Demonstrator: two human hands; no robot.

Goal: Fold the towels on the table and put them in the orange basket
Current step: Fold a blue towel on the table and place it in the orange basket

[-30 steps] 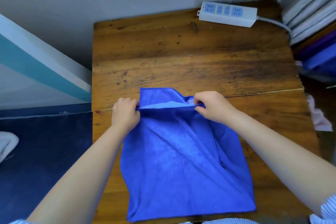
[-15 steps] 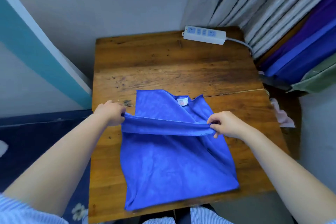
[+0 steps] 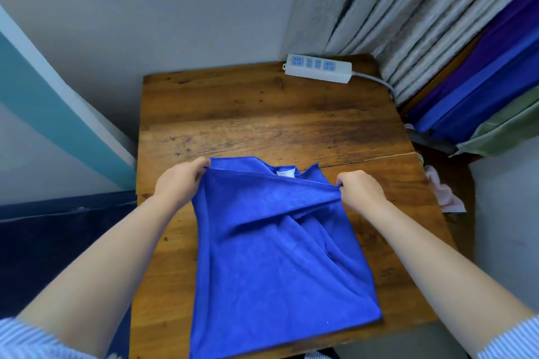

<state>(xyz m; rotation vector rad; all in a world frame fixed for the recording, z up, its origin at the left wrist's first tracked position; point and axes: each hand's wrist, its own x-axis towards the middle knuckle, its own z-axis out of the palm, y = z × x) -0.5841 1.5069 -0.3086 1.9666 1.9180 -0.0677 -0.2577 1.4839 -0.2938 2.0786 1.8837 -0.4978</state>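
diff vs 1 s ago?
Left hand and right hand have spread apart, drawing the towel edge taut and uncovering its white label. Both still pinch that edge. Power strip stays at the table back.

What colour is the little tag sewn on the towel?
White, with faint print too small to read; the tag sits at the blue towel's far edge in the head view.

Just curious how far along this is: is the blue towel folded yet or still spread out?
Partly folded: the blue towel lies doubled on the table, its upper layer's edge pinched by the left hand and right hand.
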